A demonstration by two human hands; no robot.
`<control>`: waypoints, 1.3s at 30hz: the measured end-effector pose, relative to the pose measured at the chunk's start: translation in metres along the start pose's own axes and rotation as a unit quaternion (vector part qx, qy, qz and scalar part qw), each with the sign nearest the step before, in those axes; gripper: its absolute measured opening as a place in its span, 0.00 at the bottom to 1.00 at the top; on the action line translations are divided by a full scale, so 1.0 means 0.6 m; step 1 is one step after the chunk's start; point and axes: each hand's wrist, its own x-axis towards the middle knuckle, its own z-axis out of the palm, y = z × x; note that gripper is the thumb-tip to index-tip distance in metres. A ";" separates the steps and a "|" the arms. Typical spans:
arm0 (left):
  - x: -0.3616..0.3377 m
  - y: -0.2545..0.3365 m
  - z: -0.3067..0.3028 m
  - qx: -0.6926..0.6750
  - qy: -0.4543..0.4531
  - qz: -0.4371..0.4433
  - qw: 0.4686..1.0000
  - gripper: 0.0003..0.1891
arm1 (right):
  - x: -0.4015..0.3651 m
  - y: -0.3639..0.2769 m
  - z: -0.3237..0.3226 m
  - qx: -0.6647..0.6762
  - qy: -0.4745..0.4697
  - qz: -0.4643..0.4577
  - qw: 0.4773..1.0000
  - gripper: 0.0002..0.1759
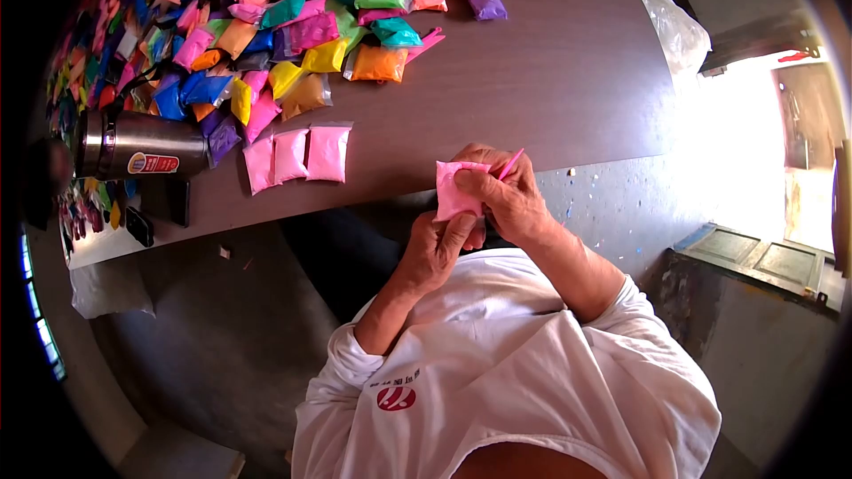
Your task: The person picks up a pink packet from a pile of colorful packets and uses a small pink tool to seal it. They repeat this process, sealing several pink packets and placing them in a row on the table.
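Between my two hands, just off the table's near edge, is a small pink packet in clear film. My left hand pinches its lower part with the thumb in front. My right hand grips its upper right corner, thumb pressed on the face. A thin pink stick also pokes out from the fingers of my right hand; its other end is hidden. To the left, three similar pink packets lie side by side on the brown table.
A large heap of coloured packets covers the table's left and back. A steel flask lies at the left, with a dark phone-like object near the edge. A clear plastic bag hangs at the far right corner. A wooden cabinet stands right.
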 end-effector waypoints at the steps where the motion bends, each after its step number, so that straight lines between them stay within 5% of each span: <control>1: 0.000 0.000 0.000 0.001 0.000 0.000 1.000 0.16 | 0.000 -0.008 -0.001 -0.004 -0.019 0.033 0.999 0.10; 9: 0.003 0.010 0.002 0.027 0.002 -0.008 1.000 0.22 | 0.006 -0.026 0.024 -0.054 -0.017 0.032 0.998 0.13; 29: 0.005 0.002 0.002 -0.028 -0.015 -0.024 0.999 0.18 | 0.009 -0.028 0.013 -0.068 -0.023 0.048 0.996 0.14; 34: 0.009 0.016 0.006 0.007 -0.016 -0.002 1.000 0.23 | 0.018 -0.008 0.014 -0.059 -0.022 -0.058 0.996 0.13; 39: 0.006 0.013 0.004 -0.003 -0.005 -0.009 1.000 0.24 | -0.002 -0.025 -0.001 0.021 -0.083 0.048 0.995 0.12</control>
